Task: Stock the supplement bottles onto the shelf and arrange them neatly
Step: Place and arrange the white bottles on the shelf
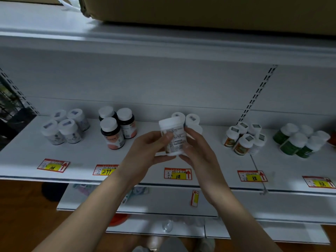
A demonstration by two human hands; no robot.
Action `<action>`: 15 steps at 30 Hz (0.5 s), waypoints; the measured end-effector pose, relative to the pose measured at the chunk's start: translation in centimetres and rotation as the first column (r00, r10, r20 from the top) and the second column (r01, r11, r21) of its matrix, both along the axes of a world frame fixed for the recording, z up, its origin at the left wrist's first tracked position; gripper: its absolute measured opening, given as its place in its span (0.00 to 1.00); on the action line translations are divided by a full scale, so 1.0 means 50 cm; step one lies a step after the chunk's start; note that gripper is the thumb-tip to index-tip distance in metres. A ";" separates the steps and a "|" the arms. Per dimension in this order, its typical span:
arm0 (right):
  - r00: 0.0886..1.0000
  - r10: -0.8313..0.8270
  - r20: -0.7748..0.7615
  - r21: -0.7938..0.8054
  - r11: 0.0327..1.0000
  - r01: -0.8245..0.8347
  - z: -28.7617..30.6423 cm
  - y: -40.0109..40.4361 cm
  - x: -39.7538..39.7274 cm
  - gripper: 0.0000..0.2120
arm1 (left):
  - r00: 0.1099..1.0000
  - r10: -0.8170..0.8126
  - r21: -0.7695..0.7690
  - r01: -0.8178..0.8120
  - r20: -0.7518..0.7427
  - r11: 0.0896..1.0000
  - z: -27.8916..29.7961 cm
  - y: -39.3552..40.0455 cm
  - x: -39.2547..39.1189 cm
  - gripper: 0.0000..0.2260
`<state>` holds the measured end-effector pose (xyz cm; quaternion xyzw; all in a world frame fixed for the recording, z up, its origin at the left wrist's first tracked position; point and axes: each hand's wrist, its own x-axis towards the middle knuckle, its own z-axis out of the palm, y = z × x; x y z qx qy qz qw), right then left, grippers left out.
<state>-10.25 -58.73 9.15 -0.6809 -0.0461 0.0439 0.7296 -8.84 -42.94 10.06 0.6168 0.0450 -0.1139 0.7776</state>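
Both hands hold one white supplement bottle [172,137] above the white shelf [91,157], just behind the red-and-yellow price tag marked 118 [177,174] — the landmark for everything here. The left hand [147,148] grasps the bottle from its left side, thumb across the printed label and fingers curled under its base; the right hand [198,151] grasps it from the right, fingers wrapped round the side. The bottle is tilted, cap up and to the left. Directly behind it, further back from the tag, two more white-capped bottles [190,120] stand on the shelf, partly hidden. To the left of the tag stand three dark bottles with orange labels [116,127], and further left a cluster of four pale bottles [63,127]. To the tag's right is a group of white bottles with orange labels [243,138], and beyond them green bottles [298,140]. High above — on the upper shelf — rests a cardboard box [200,10].
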 end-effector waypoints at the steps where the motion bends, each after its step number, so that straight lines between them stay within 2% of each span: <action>1: 0.999 0.019 -0.043 0.069 0.997 -0.016 0.001 -0.001 0.000 0.17 | 1.000 0.003 -0.016 -0.003 -0.004 1.000 0.001 -0.001 -0.002 0.18; 4: 0.995 0.024 -0.097 0.146 0.989 -0.009 0.002 0.001 -0.001 0.19 | 0.998 0.058 -0.039 -0.060 -0.033 0.997 -0.002 -0.006 -0.004 0.17; 7: 0.997 -0.045 -0.064 0.072 0.996 0.050 -0.002 -0.001 -0.006 0.19 | 0.997 0.069 -0.021 -0.070 -0.035 0.997 -0.008 -0.010 -0.007 0.17; 11: 0.991 -0.124 0.055 -0.071 0.989 0.128 -0.003 -0.006 -0.017 0.22 | 1.000 0.021 0.035 -0.021 -0.012 0.999 -0.006 -0.015 -0.011 0.20; 15: 0.986 -0.139 0.093 -0.051 0.988 0.145 -0.005 -0.008 -0.027 0.27 | 1.000 -0.005 0.065 0.006 -0.018 0.998 -0.007 -0.023 -0.014 0.23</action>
